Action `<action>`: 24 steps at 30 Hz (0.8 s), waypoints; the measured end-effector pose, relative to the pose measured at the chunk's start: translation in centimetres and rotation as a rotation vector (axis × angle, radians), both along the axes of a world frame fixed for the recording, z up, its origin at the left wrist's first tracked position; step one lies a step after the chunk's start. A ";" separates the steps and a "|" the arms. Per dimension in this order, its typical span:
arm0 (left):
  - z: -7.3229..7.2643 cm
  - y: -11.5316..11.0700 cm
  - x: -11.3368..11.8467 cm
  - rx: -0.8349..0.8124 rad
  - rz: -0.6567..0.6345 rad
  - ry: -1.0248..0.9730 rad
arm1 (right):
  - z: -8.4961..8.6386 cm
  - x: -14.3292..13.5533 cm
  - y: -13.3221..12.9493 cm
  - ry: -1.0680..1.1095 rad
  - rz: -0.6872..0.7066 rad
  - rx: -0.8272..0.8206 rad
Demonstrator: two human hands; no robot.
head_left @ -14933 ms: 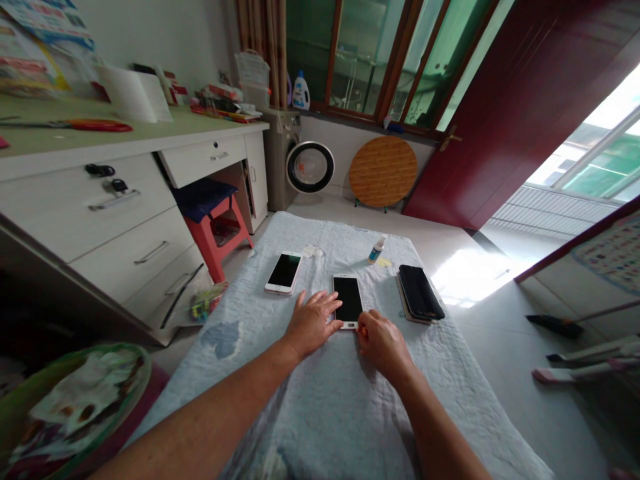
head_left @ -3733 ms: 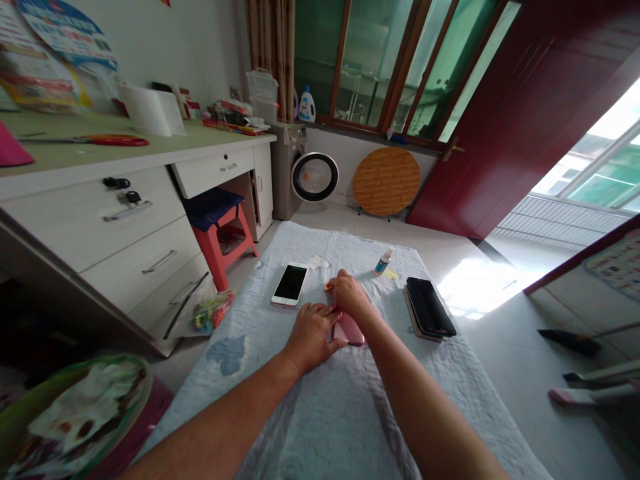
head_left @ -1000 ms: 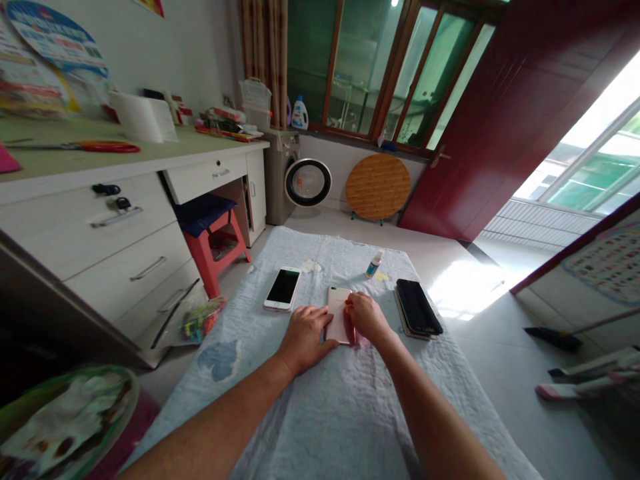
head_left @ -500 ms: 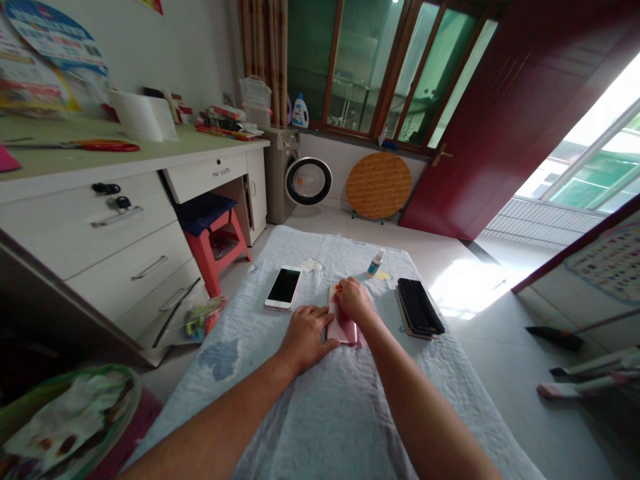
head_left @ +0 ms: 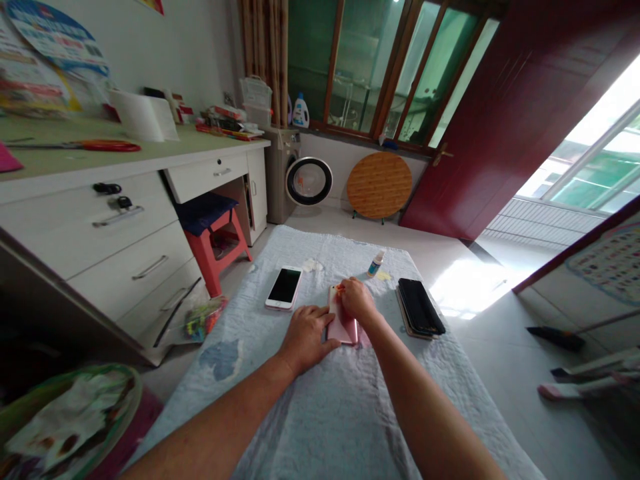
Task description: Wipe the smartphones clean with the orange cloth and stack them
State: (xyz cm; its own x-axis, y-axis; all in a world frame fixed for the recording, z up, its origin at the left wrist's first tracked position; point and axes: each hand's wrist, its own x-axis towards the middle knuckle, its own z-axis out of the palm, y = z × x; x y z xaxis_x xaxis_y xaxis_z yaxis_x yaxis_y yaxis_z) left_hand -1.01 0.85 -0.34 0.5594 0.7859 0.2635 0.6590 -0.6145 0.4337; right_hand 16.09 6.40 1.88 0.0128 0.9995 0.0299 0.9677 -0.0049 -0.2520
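A pink phone [head_left: 344,328] lies back up on the cloth-covered table, between my hands. My left hand [head_left: 307,337] rests at its left edge, fingers spread and touching it. Over the upper part of the phone, my right hand [head_left: 356,300] is closed on a small orange thing, perhaps a cloth, mostly hidden by the fingers. To the left lies a white phone [head_left: 284,288] with its dark screen up. A small spray bottle [head_left: 375,263] stands beyond my right hand. On the right, a black phone [head_left: 420,307] lies on top of another flat item.
The light blue cloth [head_left: 320,413] covers the table. A bin [head_left: 135,407] with waste is at the lower left, near a red stool [head_left: 213,250]. Left stands a desk [head_left: 125,160] with drawers. A washing machine [head_left: 280,177] has its door open.
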 end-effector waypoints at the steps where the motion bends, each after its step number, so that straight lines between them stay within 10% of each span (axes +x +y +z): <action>1: 0.0 0.0 0.0 0.002 -0.004 -0.002 | 0.0 0.2 0.0 0.002 -0.002 0.003; 24: 0.1 -0.1 0.1 0.023 0.007 -0.038 | -0.5 -2.9 0.3 0.022 -0.009 0.010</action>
